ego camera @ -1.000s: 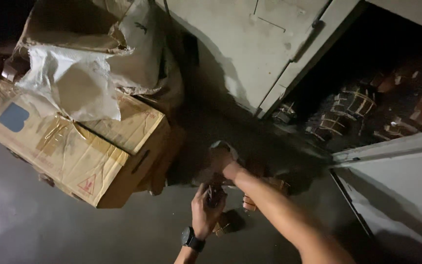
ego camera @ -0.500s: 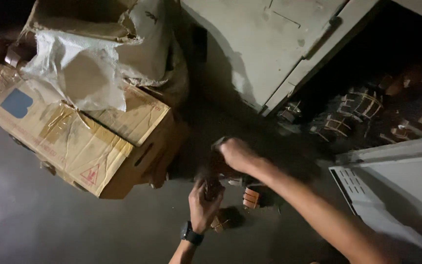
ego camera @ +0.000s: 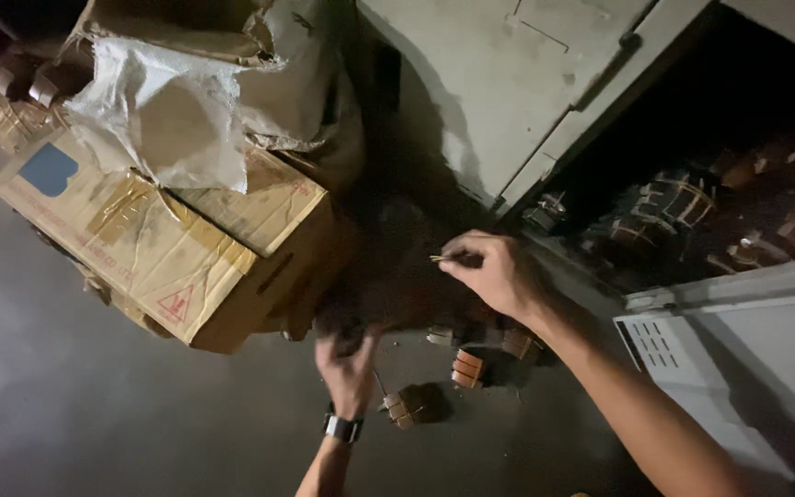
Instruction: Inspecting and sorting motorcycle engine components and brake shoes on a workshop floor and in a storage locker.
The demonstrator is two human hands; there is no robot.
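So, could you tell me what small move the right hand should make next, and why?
Probably lower the right hand toward the small copper-wound coils on the floor. Its fingers pinch only a thin wire-like strip, it is raised above them, and the left hand is already down beside them.

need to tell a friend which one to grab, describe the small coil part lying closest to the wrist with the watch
Start at the big taped cardboard box on the dark floor and go right to the left hand. Just right of its watch lies a small copper-wound coil. Unlike the other coils, it lies alone, nearest the camera.
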